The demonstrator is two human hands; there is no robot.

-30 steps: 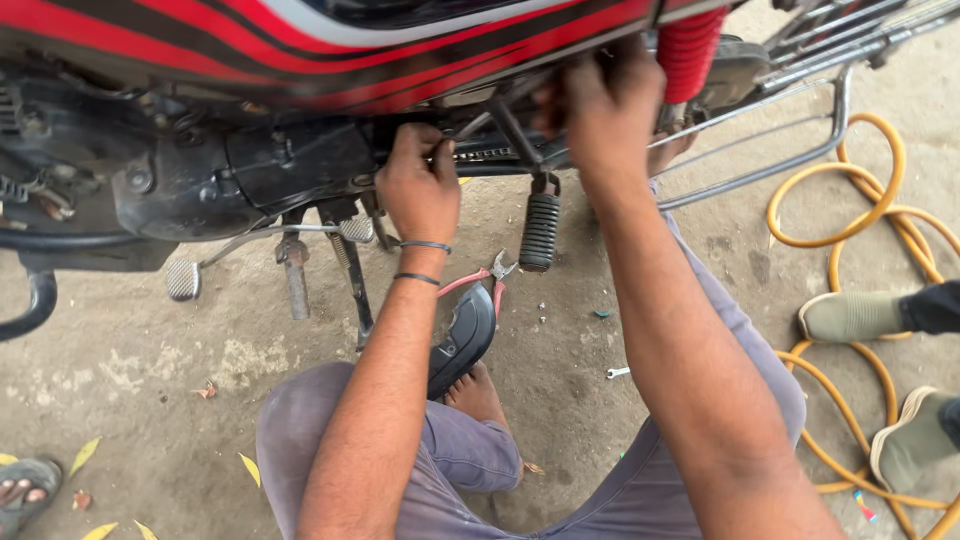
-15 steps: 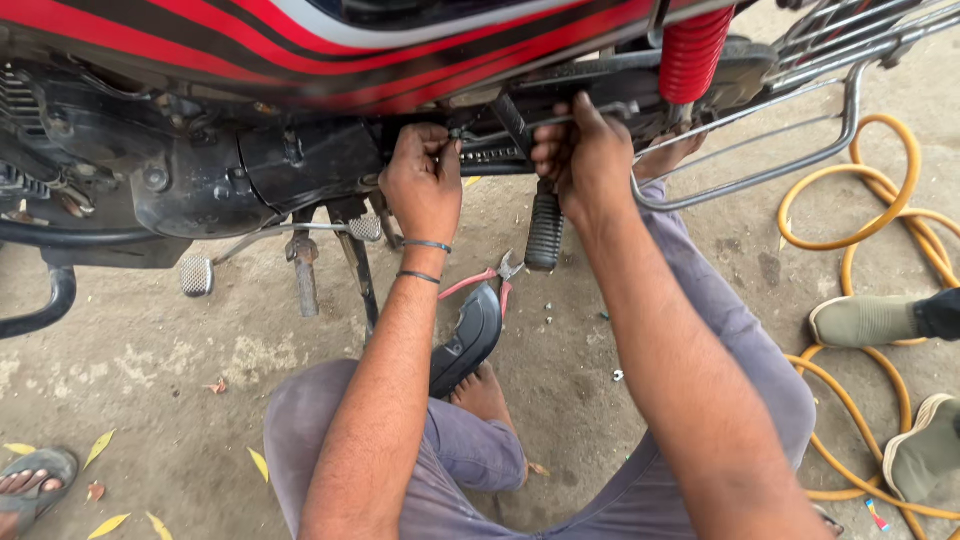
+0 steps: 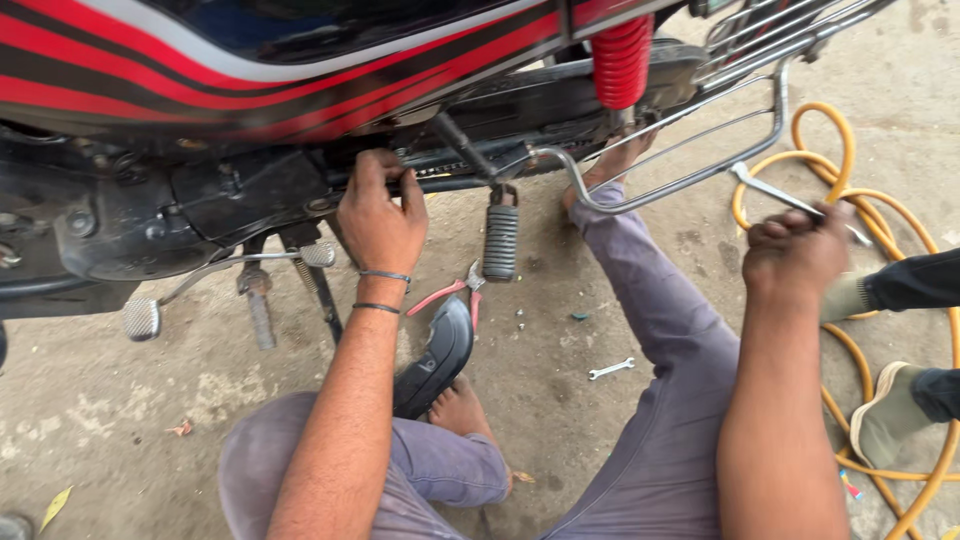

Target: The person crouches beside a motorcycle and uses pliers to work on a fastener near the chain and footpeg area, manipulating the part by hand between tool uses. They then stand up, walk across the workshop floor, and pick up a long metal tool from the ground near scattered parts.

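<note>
the right hand (image 3: 795, 255) has left the motorbike (image 3: 300, 90), now fisted on a wrench (image 3: 790, 198); the left hand (image 3: 380, 215) stays gripping underneath the frame.

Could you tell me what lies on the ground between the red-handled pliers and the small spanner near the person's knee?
In the head view, between the red-handled pliers and the small spanner lie a couple of small metal bits and a small bluish scrap; otherwise bare concrete.

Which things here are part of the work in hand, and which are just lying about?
In the work:
- left hand gripping under the motorcycle frame
- right hand closed on a metal spanner

Lying about:
- red-handled pliers on the ground
- small spanner on the ground
- yellow hose
- black sandal by the foot
</note>
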